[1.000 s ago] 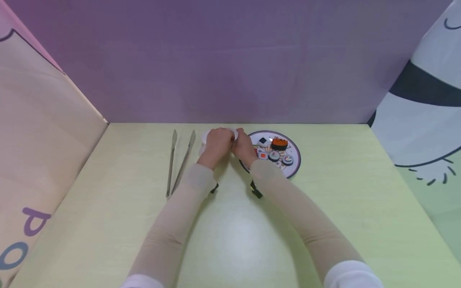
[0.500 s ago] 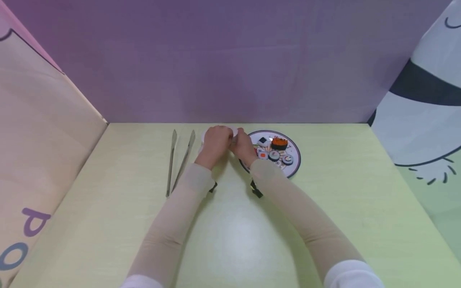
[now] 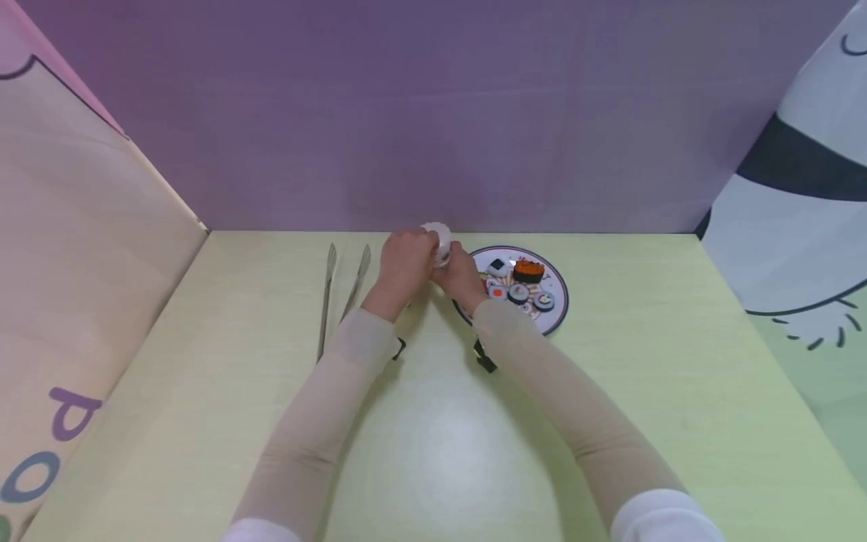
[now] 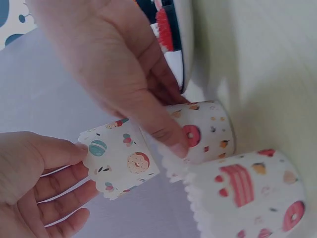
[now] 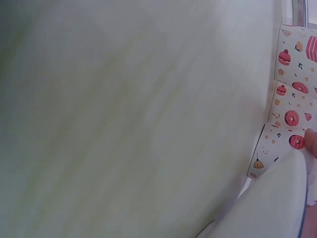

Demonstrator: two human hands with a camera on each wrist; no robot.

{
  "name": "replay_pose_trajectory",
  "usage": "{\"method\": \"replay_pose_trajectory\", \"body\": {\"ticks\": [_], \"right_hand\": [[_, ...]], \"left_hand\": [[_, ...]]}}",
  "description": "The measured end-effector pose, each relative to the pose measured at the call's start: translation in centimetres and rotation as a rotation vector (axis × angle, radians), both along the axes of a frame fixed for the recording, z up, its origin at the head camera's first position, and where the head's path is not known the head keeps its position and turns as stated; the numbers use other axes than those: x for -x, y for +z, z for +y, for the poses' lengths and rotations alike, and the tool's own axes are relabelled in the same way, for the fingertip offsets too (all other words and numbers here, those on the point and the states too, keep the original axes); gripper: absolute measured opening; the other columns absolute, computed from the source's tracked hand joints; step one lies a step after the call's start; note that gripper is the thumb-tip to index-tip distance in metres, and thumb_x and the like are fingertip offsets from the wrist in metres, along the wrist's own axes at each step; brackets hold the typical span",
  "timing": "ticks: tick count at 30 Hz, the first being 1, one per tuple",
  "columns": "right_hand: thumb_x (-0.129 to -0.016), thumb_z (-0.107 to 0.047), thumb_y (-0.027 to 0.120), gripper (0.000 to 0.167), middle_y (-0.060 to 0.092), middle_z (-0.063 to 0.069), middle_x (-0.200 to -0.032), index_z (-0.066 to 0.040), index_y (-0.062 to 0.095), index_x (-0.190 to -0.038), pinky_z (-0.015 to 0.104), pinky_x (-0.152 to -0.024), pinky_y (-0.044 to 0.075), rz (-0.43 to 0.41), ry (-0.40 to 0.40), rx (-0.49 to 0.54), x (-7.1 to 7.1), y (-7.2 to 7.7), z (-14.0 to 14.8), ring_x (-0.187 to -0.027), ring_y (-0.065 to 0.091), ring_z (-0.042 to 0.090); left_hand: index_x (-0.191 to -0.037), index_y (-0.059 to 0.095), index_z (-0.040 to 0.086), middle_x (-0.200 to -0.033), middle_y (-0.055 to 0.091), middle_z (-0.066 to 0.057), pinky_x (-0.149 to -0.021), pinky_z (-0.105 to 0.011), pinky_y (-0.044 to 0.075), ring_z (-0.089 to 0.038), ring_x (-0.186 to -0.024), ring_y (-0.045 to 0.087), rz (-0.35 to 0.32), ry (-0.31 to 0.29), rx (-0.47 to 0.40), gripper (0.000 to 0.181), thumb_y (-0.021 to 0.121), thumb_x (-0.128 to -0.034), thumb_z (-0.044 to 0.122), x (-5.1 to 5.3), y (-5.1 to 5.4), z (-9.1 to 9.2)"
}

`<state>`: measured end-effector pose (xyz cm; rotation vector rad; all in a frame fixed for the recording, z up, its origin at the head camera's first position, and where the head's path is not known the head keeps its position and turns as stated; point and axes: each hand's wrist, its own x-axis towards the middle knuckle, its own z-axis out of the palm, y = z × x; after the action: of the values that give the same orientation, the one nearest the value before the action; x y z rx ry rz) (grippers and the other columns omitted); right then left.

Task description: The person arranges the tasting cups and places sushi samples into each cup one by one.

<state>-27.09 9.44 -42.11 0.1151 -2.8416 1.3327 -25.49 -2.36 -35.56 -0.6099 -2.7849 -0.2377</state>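
Note:
My left hand (image 3: 405,260) pinches the scalloped rim of a white paper baking cup (image 4: 121,158) with turquoise and orange prints, raised and tilted in the head view. My right hand (image 3: 462,277) grips a lower paper cup (image 4: 213,131) with a pink doughnut print, its thumb (image 4: 173,144) over the side. Beside that one stands another paper cup (image 4: 252,198) with cake prints. Several of these cups stand in a row in the right wrist view, where only a bit of my right hand shows. From the head, the hands hide most of the cups.
Steel tongs (image 3: 327,301) lie spread left of my left hand, partly covered by the sleeve. Right of my right hand is a round plate (image 3: 557,316) with several sushi pieces (image 3: 528,271). A purple wall (image 3: 433,113) rises behind the table's far edge.
My left hand has risen slightly, and the white paper cup has come up into view between my hands. My right hand has barely moved, and the plate has stayed put.

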Motion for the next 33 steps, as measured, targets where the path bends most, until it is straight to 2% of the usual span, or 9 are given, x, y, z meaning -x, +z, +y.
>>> {"method": "replay_pose_trajectory", "body": {"ticks": [5,10,15,19,23,27,30,33], "right_hand": [[-0.082,-0.022,0.072,0.059,0.055,0.018,-0.12,0.003,0.042,-0.127,0.039,-0.093,0.045,-0.011,0.012,0.055,-0.2,0.1,0.1,-0.108,0.054,0.03],[-0.082,-0.02,0.071,0.057,0.054,0.018,-0.122,0.003,0.044,-0.127,0.04,-0.094,0.044,-0.007,0.019,0.089,-0.3,0.3,0.0,-0.109,0.053,0.031],[-0.081,-0.016,0.07,0.052,0.057,0.019,-0.116,0.004,0.046,-0.122,0.041,-0.089,0.045,0.013,0.008,0.034,-0.2,0.4,0.1,-0.103,0.055,0.031],[-0.081,-0.005,0.065,0.05,0.059,0.023,-0.114,0.006,0.044,-0.125,0.042,-0.089,0.046,0.031,0.01,-0.01,-0.1,0.5,0.3,-0.101,0.057,0.033],[-0.086,0.004,0.054,0.049,0.059,0.025,-0.116,0.005,0.039,-0.133,0.041,-0.092,0.046,0.011,0.016,-0.02,0.1,0.3,0.4,-0.104,0.057,0.034],[-0.091,-0.002,0.051,0.042,0.06,0.021,-0.117,0.002,0.039,-0.131,0.039,-0.093,0.046,-0.019,0.002,-0.038,0.4,0.2,0.4,-0.106,0.057,0.032],[-0.091,-0.013,0.059,0.044,0.059,0.02,-0.118,0.002,0.04,-0.128,0.039,-0.093,0.045,-0.031,-0.011,-0.031,0.5,0.2,0.5,-0.107,0.056,0.031],[-0.088,-0.02,0.066,0.056,0.06,0.021,-0.116,0.004,0.039,-0.13,0.039,-0.092,0.045,-0.034,-0.004,-0.017,0.5,0.2,0.5,-0.102,0.057,0.03]], "left_hand": [[-0.088,0.068,0.007,-0.079,0.065,-0.007,-0.07,-0.038,0.05,-0.025,-0.073,0.061,0.027,-0.008,-0.005,0.01,0.058,-0.0904,0.01,-0.9,0.8,-0.3],[-0.085,0.068,0.006,-0.075,0.064,-0.007,-0.069,-0.038,0.049,-0.025,-0.07,0.061,0.107,-0.049,-0.001,0.01,0.06,-0.0896,0.009,-2.1,1.4,-1.0],[-0.081,0.068,0.006,-0.07,0.063,-0.007,-0.06,-0.037,0.047,-0.025,-0.063,0.059,0.192,-0.087,0.024,0.008,0.064,-0.0875,0.009,-3.8,1.8,-1.6],[-0.077,0.068,0.007,-0.066,0.062,-0.006,-0.056,-0.036,0.045,-0.023,-0.058,0.057,0.229,-0.118,0.039,0.008,0.066,-0.0845,0.008,-5.0,1.5,-1.9],[-0.074,0.067,0.008,-0.062,0.06,-0.004,-0.054,-0.034,0.044,-0.021,-0.055,0.055,0.246,-0.139,0.073,0.009,0.067,-0.0831,0.008,-6.0,1.1,-2.1],[-0.073,0.066,0.008,-0.064,0.062,-0.005,-0.052,-0.033,0.044,-0.02,-0.055,0.056,0.22,-0.15,0.108,0.01,0.067,-0.0825,0.007,-6.8,0.8,-2.1],[-0.073,0.066,0.008,-0.066,0.064,-0.005,-0.053,-0.034,0.045,-0.02,-0.057,0.058,0.179,-0.147,0.134,0.009,0.066,-0.0817,0.006,-7.1,0.4,-2.0],[-0.074,0.066,0.009,-0.068,0.064,-0.004,-0.055,-0.033,0.046,-0.02,-0.059,0.058,0.145,-0.149,0.168,0.008,0.066,-0.0813,0.006,-7.2,0.0,-1.9]]}}
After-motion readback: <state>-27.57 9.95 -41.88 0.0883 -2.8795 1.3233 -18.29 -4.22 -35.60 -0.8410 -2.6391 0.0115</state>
